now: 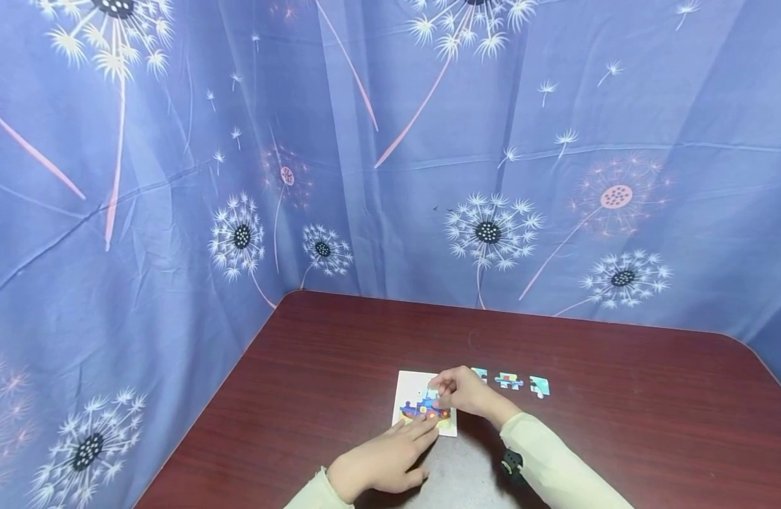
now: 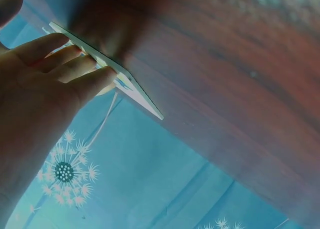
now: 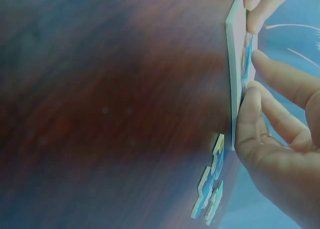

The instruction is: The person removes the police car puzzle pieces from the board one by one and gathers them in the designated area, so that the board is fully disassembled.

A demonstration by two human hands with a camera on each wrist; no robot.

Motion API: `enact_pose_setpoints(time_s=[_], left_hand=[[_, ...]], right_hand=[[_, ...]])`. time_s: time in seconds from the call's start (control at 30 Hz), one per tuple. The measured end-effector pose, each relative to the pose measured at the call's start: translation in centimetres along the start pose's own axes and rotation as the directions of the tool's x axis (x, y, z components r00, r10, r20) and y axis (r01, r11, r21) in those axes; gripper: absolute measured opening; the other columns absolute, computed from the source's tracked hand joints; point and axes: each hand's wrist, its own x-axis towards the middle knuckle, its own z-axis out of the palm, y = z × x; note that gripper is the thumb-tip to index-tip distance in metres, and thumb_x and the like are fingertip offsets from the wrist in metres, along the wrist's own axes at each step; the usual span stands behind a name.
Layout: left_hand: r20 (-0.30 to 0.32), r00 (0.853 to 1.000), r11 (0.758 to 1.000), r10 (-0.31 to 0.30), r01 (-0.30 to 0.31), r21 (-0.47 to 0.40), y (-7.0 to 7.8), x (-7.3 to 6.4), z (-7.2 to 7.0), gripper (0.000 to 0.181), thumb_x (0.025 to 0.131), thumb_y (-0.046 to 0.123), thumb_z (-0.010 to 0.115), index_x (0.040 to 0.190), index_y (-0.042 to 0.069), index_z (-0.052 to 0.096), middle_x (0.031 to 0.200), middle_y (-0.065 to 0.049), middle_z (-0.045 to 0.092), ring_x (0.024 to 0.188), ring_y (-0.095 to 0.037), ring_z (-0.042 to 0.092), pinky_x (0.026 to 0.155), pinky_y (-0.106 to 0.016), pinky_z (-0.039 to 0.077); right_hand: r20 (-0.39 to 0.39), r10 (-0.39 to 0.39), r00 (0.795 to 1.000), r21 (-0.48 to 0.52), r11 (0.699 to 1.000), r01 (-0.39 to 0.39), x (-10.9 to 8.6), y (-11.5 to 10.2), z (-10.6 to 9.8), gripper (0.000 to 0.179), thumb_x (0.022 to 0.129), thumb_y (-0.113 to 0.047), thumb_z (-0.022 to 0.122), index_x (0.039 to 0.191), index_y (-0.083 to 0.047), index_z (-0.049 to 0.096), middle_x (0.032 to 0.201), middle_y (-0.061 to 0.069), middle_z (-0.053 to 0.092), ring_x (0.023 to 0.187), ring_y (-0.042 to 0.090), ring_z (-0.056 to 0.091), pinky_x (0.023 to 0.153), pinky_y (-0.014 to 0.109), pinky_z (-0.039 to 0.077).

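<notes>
A small square jigsaw board [image 1: 408, 384] with a pale frame lies on the table, part of a colourful picture of a blue vehicle showing in it. My left hand [image 1: 390, 458] rests with its outstretched fingertips on the board's near edge; the left wrist view shows those fingers [image 2: 78, 68] lying over the board's face. Over the board's right side, my right hand [image 1: 463, 391] has thumb and fingers bent down at a light-blue jigsaw piece [image 3: 247, 64], pinching it at the board's surface. The fingers partly hide that piece and the picture.
Right of the board lie three loose jigsaw pieces: one [image 1: 482, 372] partly behind the right hand, a multicoloured one [image 1: 508, 382] and a light-blue one [image 1: 539, 386]. The dark red-brown table [image 1: 326, 360] meets a blue dandelion-print curtain [image 1: 390, 233] at the back and left.
</notes>
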Motion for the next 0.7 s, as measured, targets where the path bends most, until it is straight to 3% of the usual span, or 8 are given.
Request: enact_pose_setpoints(time_s=[0.4, 0.7], left_hand=[[-0.004, 1.0, 0.999, 0.03, -0.03, -0.036, -0.27, 0.11, -0.16, 0.056, 0.092, 0.027, 0.057, 0.14, 0.0, 0.046, 0.149, -0.013, 0.041, 0.138, -0.023, 0.036, 0.108, -0.039, 0.037], [0.007, 1.0, 0.997, 0.028, -0.028, -0.067, -0.44, 0.24, -0.35, 0.055, 0.093, 0.027, 0.057, 0.14, 0.0, 0.047, 0.149, -0.014, 0.04, 0.137, -0.022, 0.037, 0.109, -0.038, 0.037]], right_hand=[[0.016, 0.018, 1.0, -0.027, 0.999, -0.018, 0.25, -0.13, 0.47, 0.029, 0.072, 0.004, 0.078, 0.099, 0.003, 0.068, 0.069, -0.001, 0.051, 0.06, 0.007, 0.047, 0.054, 0.02, 0.042], [0.019, 0.033, 0.999, 0.029, 0.999, -0.034, 0.28, -0.3, 0.35, 0.029, 0.071, 0.008, 0.077, 0.097, 0.002, 0.065, 0.069, 0.008, 0.052, 0.057, 0.008, 0.043, 0.05, 0.02, 0.038]])
